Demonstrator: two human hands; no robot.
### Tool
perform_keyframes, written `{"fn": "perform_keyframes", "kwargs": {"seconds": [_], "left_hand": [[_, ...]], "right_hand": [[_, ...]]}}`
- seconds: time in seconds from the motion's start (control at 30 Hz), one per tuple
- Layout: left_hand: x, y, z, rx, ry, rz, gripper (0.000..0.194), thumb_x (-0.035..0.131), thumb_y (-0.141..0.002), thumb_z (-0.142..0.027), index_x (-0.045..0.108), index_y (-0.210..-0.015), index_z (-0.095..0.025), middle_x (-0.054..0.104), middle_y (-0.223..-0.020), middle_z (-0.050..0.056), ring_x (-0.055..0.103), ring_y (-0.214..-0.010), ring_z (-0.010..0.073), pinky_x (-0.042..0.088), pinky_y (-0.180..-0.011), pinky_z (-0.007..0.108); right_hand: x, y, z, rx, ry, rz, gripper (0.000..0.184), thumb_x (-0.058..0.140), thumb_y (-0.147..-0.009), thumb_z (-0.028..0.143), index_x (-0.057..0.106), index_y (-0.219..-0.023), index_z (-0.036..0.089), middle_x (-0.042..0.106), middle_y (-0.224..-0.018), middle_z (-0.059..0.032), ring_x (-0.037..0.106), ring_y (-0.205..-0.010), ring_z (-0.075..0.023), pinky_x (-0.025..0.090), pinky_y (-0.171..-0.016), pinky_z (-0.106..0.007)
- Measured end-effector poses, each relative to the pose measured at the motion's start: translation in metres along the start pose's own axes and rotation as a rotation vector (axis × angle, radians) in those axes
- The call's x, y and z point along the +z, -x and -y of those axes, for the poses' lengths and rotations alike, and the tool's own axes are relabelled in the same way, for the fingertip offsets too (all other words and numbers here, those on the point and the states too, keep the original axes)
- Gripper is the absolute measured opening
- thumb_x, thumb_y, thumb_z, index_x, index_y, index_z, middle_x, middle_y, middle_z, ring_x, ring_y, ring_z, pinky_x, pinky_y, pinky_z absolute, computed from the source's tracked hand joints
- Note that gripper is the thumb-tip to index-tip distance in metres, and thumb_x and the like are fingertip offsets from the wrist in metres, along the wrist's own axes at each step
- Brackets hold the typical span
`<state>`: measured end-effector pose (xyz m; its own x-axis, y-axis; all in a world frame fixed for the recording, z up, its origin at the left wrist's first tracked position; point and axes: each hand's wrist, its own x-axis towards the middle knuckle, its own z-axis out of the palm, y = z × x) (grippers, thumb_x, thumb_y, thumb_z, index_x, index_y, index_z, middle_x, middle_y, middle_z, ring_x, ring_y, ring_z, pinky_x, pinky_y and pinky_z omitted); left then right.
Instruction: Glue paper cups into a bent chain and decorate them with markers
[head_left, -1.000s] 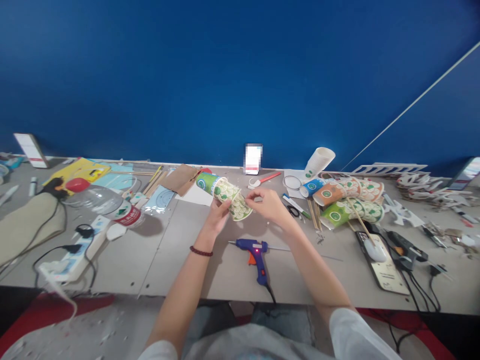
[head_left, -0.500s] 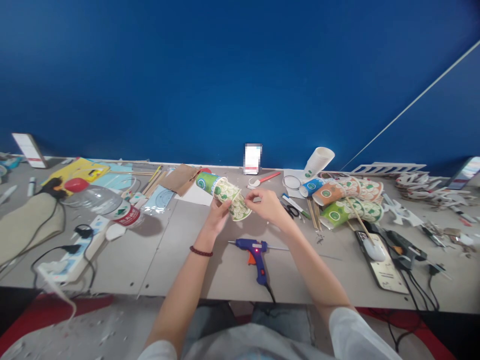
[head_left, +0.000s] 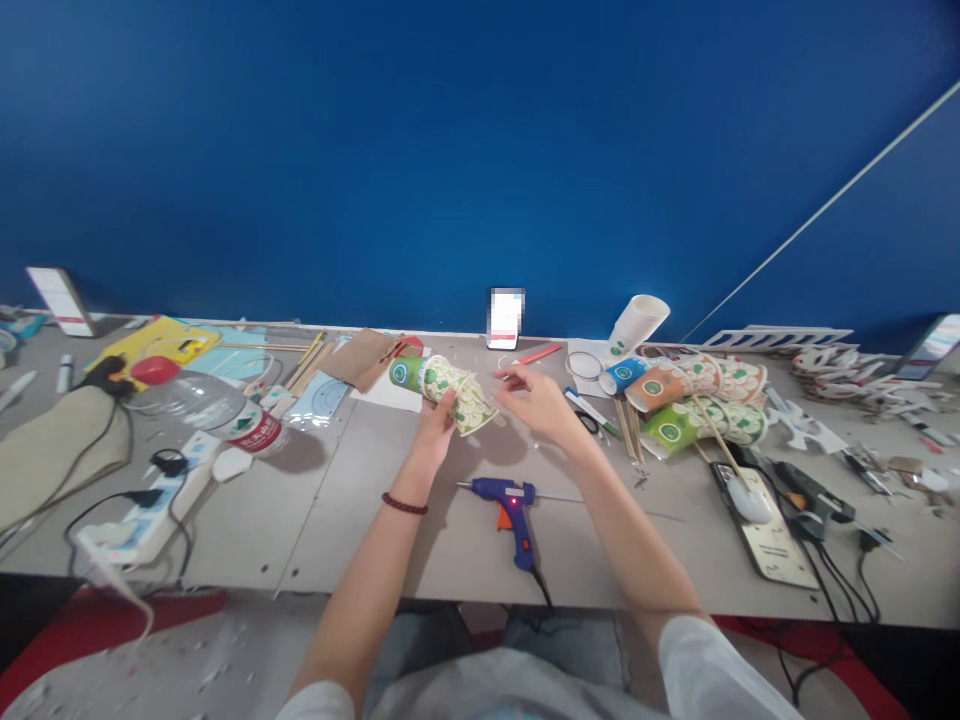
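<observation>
My left hand point(head_left: 437, 425) is wrapped around green-patterned paper cups point(head_left: 448, 395) joined end to end, held tilted above the table. Their wide rim faces down and to the right. Close to that rim, my right hand point(head_left: 536, 400) hovers with thumb and index finger apart; nothing shows between them. A blue hot glue gun point(head_left: 510, 492) with an orange trigger and a lit red light lies on the table below both hands, a glue stick point(head_left: 559, 497) sticking out of its back.
To the right lie orange joined cups point(head_left: 675, 380), green joined cups point(head_left: 694, 425), wooden sticks point(head_left: 628, 428) and a phone point(head_left: 780, 545). White stacked cups point(head_left: 637, 325) stand behind. On the left are a plastic bottle point(head_left: 217, 405) and a power strip point(head_left: 161, 510). Another phone point(head_left: 505, 318) leans against the blue wall.
My right hand has drawn back slightly from the cup rim and its fingers have parted. The cups in my left hand have turned and shifted a little to the left.
</observation>
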<state>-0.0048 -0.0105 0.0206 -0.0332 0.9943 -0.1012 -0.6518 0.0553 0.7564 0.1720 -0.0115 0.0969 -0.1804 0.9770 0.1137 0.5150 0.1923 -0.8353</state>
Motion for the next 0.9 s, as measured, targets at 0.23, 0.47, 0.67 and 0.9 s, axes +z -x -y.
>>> {"fn": "perform_keyframes", "kwargs": {"seconds": [0.23, 0.47, 0.67, 0.9], "left_hand": [[-0.005, -0.006, 0.004, 0.048, -0.036, -0.195, 0.068, 0.083, -0.061, -0.041, 0.053, -0.121, -0.031, 0.063, -0.124, 0.004, 0.062, -0.111, 0.0228, 0.052, -0.088, 0.033], [0.001, 0.0, 0.006, 0.099, -0.075, -0.198, 0.076, 0.085, -0.06, -0.038, 0.047, -0.125, -0.029, 0.059, -0.13, 0.007, 0.063, -0.108, 0.0221, 0.054, -0.083, 0.032], [-0.004, -0.005, 0.002, 0.101, -0.073, -0.077, 0.061, 0.076, -0.065, -0.054, 0.058, -0.115, -0.024, 0.067, -0.116, 0.008, 0.064, -0.103, 0.0235, 0.051, -0.075, 0.029], [-0.002, -0.007, -0.013, 0.042, 0.004, -0.028, 0.062, 0.064, -0.069, -0.066, 0.059, -0.114, -0.024, 0.067, -0.111, 0.01, 0.063, -0.1, 0.0266, 0.051, -0.078, 0.037]], "right_hand": [[0.014, 0.002, -0.006, 0.045, -0.04, 0.205, 0.081, 0.072, -0.071, 0.052, 0.036, -0.14, 0.027, 0.062, -0.121, -0.01, 0.06, -0.108, -0.0236, 0.047, -0.094, -0.041], [0.017, 0.0, -0.009, 0.095, 0.057, 0.274, 0.085, 0.069, -0.074, 0.052, 0.03, -0.144, 0.027, 0.062, -0.122, -0.0133, 0.059, -0.112, -0.0283, 0.045, -0.095, -0.044], [-0.008, -0.005, -0.02, 0.063, 0.06, 0.289, 0.077, 0.069, -0.077, 0.042, 0.032, -0.144, 0.028, 0.06, -0.127, -0.0124, 0.056, -0.119, -0.0274, 0.041, -0.101, -0.045], [-0.045, -0.009, -0.031, 0.045, 0.0, 0.253, 0.073, 0.065, -0.08, 0.038, 0.03, -0.144, 0.029, 0.053, -0.134, -0.0126, 0.049, -0.128, -0.0278, 0.041, -0.103, -0.048]]}}
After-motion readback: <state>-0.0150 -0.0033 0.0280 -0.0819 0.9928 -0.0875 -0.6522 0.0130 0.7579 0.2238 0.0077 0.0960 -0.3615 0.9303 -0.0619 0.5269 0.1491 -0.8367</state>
